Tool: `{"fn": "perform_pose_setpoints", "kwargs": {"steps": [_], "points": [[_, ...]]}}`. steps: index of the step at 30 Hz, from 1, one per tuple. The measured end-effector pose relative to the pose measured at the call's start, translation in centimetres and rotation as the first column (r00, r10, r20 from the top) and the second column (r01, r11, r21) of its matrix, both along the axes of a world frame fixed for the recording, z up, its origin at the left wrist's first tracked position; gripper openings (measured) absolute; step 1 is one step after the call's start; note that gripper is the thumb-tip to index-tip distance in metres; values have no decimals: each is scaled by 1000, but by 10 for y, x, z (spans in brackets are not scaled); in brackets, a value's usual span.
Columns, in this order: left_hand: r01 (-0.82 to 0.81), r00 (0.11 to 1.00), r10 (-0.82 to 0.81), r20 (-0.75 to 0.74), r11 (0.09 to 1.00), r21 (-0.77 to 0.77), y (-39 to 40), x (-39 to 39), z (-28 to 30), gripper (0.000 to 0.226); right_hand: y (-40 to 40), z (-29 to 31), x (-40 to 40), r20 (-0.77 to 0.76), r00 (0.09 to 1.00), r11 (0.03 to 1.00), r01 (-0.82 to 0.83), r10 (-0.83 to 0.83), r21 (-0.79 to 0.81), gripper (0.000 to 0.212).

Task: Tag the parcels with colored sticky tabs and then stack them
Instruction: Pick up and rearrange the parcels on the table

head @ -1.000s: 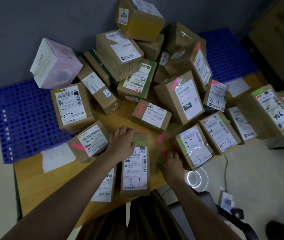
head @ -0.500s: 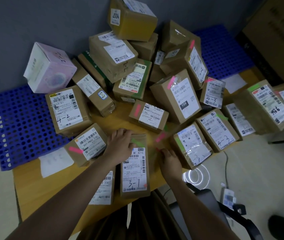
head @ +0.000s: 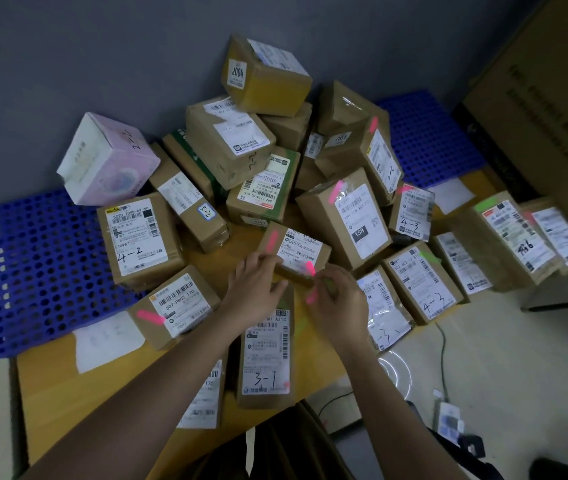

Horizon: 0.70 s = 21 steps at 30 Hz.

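Note:
Brown parcels with white labels cover the wooden table. My left hand lies over the far end of the parcel marked 3-1. Its curled fingers and thumb are closed round the near corner of a small parcel that carries a pink tab. My right hand pinches pink sticky tabs right beside that corner. Another pink tab stands up between the two hands. Nearby parcels marked 507-P802, 15H and 4-3 bear pink or green tabs.
A heap of parcels rises against the grey wall, topped by a box marked 2004, with a pink-white box at its left. Blue perforated pallets lie at both sides. A large carton stands at the right. A cable runs across the floor.
Both hands moved up from the 3-1 parcel and the table edge to the small parcel's near corner. They now meet there with pink tabs between them. The camera tilted.

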State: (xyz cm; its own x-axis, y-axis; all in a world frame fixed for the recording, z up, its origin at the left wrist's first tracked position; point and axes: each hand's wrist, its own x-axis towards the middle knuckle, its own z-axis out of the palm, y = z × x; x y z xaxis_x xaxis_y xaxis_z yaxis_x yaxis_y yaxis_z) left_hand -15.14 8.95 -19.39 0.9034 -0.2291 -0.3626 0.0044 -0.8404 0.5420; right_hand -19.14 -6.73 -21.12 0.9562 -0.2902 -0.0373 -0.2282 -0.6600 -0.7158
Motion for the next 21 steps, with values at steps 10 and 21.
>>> {"fn": "perform_pose_setpoints", "kwargs": {"steps": [10, 21], "points": [[-441, 892, 387, -233, 631, -639, 37, 12, 43, 8, 59, 52, 49, -49, 995, 761, -36, 88, 647, 13], [-772, 548, 670, -502, 173, -612, 111, 16, 56, 12, 121, 43, 73, 424, 518, 660, -671, 743, -337, 14]]}}
